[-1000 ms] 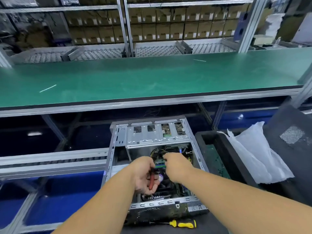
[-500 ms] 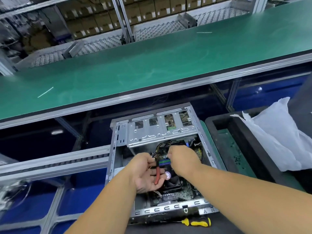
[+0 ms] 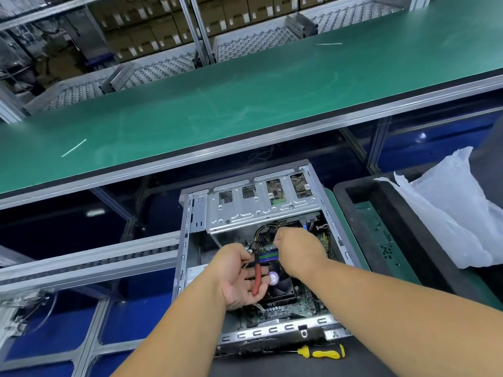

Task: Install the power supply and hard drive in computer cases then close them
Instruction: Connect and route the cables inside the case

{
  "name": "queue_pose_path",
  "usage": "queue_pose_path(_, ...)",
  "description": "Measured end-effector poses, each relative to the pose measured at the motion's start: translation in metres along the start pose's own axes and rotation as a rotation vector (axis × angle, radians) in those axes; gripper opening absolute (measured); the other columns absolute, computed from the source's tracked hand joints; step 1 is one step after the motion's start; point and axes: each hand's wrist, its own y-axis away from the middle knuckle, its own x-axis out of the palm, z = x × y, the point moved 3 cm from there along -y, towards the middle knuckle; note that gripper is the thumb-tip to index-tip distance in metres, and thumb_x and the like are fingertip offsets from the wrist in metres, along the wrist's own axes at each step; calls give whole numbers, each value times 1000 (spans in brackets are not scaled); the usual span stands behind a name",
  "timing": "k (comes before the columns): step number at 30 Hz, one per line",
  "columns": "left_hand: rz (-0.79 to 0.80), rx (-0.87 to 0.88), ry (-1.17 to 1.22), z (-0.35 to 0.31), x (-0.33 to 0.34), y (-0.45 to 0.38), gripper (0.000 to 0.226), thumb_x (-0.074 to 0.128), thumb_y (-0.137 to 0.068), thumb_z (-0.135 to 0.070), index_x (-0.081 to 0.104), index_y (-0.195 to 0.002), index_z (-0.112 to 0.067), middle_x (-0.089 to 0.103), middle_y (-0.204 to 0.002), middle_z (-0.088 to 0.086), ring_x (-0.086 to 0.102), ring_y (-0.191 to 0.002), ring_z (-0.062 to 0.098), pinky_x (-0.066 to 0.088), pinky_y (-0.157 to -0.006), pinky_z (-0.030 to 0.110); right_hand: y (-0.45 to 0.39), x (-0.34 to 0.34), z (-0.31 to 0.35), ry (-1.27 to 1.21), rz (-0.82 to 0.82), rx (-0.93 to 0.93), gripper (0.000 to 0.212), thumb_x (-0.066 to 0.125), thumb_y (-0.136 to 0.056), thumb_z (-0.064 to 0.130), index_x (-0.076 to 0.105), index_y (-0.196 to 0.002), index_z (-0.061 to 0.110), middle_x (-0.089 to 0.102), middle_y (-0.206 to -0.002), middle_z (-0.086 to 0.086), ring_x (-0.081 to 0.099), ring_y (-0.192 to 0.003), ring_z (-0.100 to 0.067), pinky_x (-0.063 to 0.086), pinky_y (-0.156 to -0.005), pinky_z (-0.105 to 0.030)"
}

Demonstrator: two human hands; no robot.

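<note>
Both hands work inside the open computer case [image 3: 261, 268], which lies on its side below the near edge of the green counter [image 3: 245, 104]. Left hand [image 3: 239, 276] lies palm up over the board, its fingers curled round the red handles of a pair of cutters [image 3: 256, 273] whose dark tip points up toward the cable bundle [image 3: 265, 232]. Right hand [image 3: 299, 251] is turned knuckles up just beside the cutter tip, fingers bent down among the black and yellow cables; it seems to pinch something there, but the fingertips are hidden and I cannot tell what.

Going by size: the counter runs across the whole view, with metal racking and stacked cardboard boxes [image 3: 190, 25] behind it. Next comes a black tray [image 3: 386, 240] to the right of the case, with a crumpled white plastic bag [image 3: 449, 213] draped over its far side. The case shows a silver drive cage [image 3: 261, 205] at its far end and a black cooler fan [image 3: 280, 287] on the green board just beside the left hand. Smallest, a yellow-and-black screwdriver [image 3: 324, 352] lies on the dark surface just in front of the case's near edge.
</note>
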Motion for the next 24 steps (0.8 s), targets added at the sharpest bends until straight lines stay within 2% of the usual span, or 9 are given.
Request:
queue_pose_path(3,-19,5,-37,0,1,-2,24,45,-87,-17,58,-101,-3,65,-109,20,58,-77,29,49,-54,30,2,-1,1,1,3,12,24,57,-92,1,65,-107,19,69,-99,-2,66,-88,-24,55,-71,-33)
queue_pose_path(9,-143,145,-98,4,2,-11,17,38,-86,-9,53,-93,-3,56,-82,14,41,-51,18,27,-36,22,4,-3,2,-22,16,24,26,55,-88,-3,62,-99,19,68,-94,-1,59,-77,-23,45,-64,-30)
queue_pose_path(14,-240,237,-135,14,5,-12,22,31,-83,2,46,-94,-11,50,-68,9,30,-45,13,14,-39,16,11,-7,5,-20,11,-5,26,54,-89,-4,54,-93,23,59,-84,3,54,-73,-21,41,-61,-28)
queue_pose_path(16,-216,260,-133,16,4,-4,19,34,-83,1,47,-92,-10,52,-69,9,32,-45,14,15,-39,18,19,-12,7,-43,4,-22,22,53,-93,0,57,-94,22,58,-80,6,56,-73,-20,40,-57,-28)
queue_pose_path(19,-117,319,-116,25,0,15,10,45,-87,-7,51,-94,-7,59,-72,10,39,-47,16,21,-37,21,47,-28,-3,-197,-104,-25,20,52,-102,18,62,-88,29,64,-76,6,58,-66,-13,48,-57,-32)
queue_pose_path(20,-58,344,-110,29,-1,22,9,48,-91,-13,53,-95,-6,62,-72,9,41,-48,16,23,-37,22,62,-36,-10,-292,-143,-22,23,52,-103,24,61,-84,32,66,-74,5,57,-61,-9,49,-55,-31)
queue_pose_path(22,61,417,-111,36,2,36,18,50,-100,-24,54,-100,-6,65,-76,10,45,-52,18,28,-39,25,96,-53,-27,-466,-210,-17,27,54,-103,29,62,-79,39,69,-73,7,54,-51,-3,42,-49,-18)
queue_pose_path(24,167,513,-127,43,12,50,22,48,-106,-30,52,-108,-9,64,-85,13,48,-56,20,33,-44,28,131,-71,-51,-599,-294,10,25,55,-102,29,64,-88,47,71,-74,8,54,-49,-2,41,-49,-16)
